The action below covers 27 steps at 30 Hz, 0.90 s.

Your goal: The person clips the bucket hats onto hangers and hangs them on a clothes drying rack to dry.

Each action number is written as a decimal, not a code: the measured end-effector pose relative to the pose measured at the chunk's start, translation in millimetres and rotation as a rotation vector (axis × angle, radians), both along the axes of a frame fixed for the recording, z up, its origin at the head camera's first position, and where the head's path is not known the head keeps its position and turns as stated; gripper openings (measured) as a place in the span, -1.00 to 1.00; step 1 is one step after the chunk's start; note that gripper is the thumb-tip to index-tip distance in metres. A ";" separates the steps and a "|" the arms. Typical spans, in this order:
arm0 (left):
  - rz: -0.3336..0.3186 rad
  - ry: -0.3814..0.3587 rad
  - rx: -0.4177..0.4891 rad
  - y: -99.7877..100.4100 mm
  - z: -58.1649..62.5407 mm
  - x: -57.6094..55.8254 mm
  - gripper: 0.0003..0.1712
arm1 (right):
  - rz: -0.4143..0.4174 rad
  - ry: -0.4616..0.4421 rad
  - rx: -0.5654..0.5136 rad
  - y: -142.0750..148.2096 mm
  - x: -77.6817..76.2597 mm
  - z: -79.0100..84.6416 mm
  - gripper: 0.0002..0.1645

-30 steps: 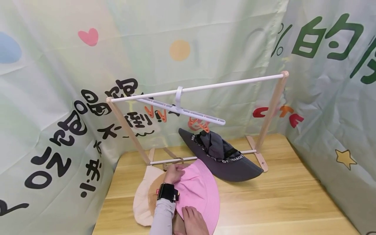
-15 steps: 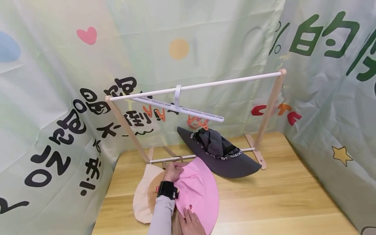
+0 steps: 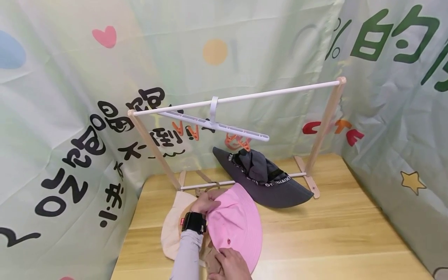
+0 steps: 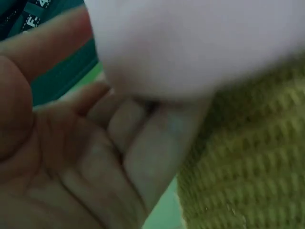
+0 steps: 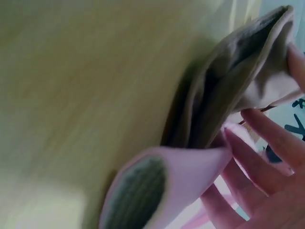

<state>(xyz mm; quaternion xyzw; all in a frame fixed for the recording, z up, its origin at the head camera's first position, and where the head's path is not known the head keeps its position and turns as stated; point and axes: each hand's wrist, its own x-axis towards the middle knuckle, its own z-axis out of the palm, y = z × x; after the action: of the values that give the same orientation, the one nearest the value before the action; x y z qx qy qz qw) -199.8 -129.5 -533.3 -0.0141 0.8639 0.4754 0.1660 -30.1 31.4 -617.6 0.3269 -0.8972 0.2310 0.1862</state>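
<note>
A pink bucket hat lies in the middle of the table, with a small strawberry mark on its side. My left hand holds its far left edge; in the left wrist view, pale cloth covers some fingertips. Beside that hand is yellowish woven material. My right hand touches the pink hat's near edge with spread fingers. Its thumb lies against a folded brown cloth hat, partly under the pink one. A cream-and-tan hat lies under the left forearm.
Behind the hats stands a rack with a white rail. A pale hanger with orange clips hangs from it. Below it lies a dark grey bucket hat. Printed cloth walls surround the wooden table.
My right hand has slid down along the pink hat's edge, uncovering the strawberry mark. More of the brown hat shows between the hands. My left hand has shifted slightly left.
</note>
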 end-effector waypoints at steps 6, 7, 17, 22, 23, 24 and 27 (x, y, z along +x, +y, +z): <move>-0.101 0.011 -0.051 -8.3 -6.1 4.2 -0.58 | -0.040 -0.054 -0.050 1.8 -0.9 -0.2 -0.53; -0.106 0.022 -0.062 -9.3 -7.6 4.3 -0.55 | -0.047 -0.053 -0.054 1.3 -1.2 -0.8 -0.58; -0.077 0.032 -0.152 -7.1 1.0 4.3 -0.52 | -0.144 -0.046 -0.105 -5.0 -10.9 -5.0 -0.55; -0.053 0.019 -0.228 0.0 11.5 6.2 -0.51 | -0.212 -0.096 -0.224 -9.0 -16.0 -2.9 -0.56; -0.056 0.013 -0.232 1.8 13.3 6.6 -0.55 | -0.229 -0.122 -0.254 -9.9 -16.8 -1.9 -0.54; -0.057 0.012 -0.231 3.5 14.6 6.5 -0.62 | -0.247 -0.146 -0.280 -10.5 -17.7 -0.8 -0.52; -0.063 -0.013 -0.192 9.0 17.9 6.6 -0.85 | -0.314 -0.175 -0.312 -11.9 -21.9 3.3 -0.41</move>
<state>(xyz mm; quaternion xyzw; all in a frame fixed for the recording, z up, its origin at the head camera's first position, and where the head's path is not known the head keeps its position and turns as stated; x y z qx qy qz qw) -193.2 -120.5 -515.4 -0.0058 0.9043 0.3849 0.1844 -51.9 19.5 -614.3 0.1293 -0.9033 0.3626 0.1895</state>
